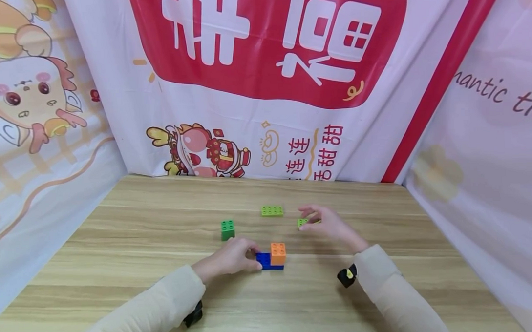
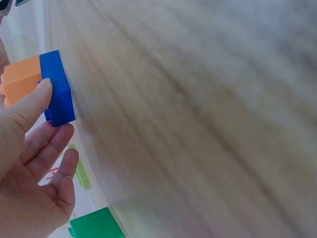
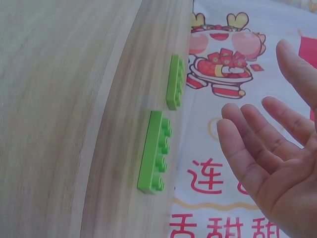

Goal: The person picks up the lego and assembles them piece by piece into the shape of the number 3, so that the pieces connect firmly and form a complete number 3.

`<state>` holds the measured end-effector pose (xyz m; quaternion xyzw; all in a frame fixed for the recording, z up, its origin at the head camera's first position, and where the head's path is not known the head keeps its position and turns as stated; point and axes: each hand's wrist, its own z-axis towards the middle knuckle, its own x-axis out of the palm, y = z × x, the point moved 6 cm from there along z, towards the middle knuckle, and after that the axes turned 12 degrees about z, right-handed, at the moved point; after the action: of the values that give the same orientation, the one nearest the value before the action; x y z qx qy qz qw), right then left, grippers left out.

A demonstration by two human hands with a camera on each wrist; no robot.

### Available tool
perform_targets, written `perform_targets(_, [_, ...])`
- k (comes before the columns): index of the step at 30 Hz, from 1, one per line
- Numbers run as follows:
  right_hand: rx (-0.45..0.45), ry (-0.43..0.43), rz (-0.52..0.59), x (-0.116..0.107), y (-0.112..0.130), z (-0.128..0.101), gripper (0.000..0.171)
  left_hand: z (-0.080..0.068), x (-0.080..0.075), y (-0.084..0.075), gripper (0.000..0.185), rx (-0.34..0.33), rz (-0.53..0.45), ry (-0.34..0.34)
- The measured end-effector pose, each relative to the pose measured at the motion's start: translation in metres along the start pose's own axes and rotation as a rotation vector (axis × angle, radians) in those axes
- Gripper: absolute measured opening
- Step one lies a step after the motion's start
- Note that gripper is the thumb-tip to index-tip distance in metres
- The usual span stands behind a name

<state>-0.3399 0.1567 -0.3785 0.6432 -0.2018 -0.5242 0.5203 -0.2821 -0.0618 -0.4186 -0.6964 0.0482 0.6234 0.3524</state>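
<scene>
- Left hand [image 1: 231,257]: fingers curled round the left end of the blue brick [image 1: 265,262], near the counter [image 1: 120,269] front centre.
- Orange brick [image 1: 278,253]: seated on the blue brick's right half.
- Right hand [image 1: 327,225]: spread, fingers relaxed, holding nothing, just beside a small green plate [image 1: 301,222].
- Long green plate [image 1: 272,211] and green cube [image 1: 227,230]: lying apart, farther back.

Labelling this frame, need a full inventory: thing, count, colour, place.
blue brick: 1, blue, table centre front, left hand on it
orange brick: 1, orange, stacked on the blue brick's right end
dark green brick: 1, dark green, left of centre
light green plates: 2, light green, flat, one mid-table, the other at the right hand
table: 1, light wood
banners: printed, red and white, behind and at both sides
left hand: holds the blue brick
right hand: open, by a light green plate
</scene>
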Motion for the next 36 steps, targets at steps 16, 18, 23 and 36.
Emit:
perform_targets(16, [0.091,-0.031,0.017,-0.023,-0.031,0.01,0.048,0.001,0.001,0.002,0.029,-0.01,-0.005,0.008])
perform_targets(18, [0.099,-0.028,0.024,-0.024,-0.033,0.01,0.048,0.001,0.001,0.002,0.029,-0.008,-0.007,0.008])
perform_targets(23, [0.118,-0.015,0.041,-0.026,-0.042,0.012,0.052,0.002,0.002,0.002,0.03,0.001,-0.009,0.009])
perform_targets(36, [0.21,-0.004,0.058,-0.032,-0.057,0.013,0.052,0.002,0.002,0.003,0.031,-0.003,-0.003,0.015])
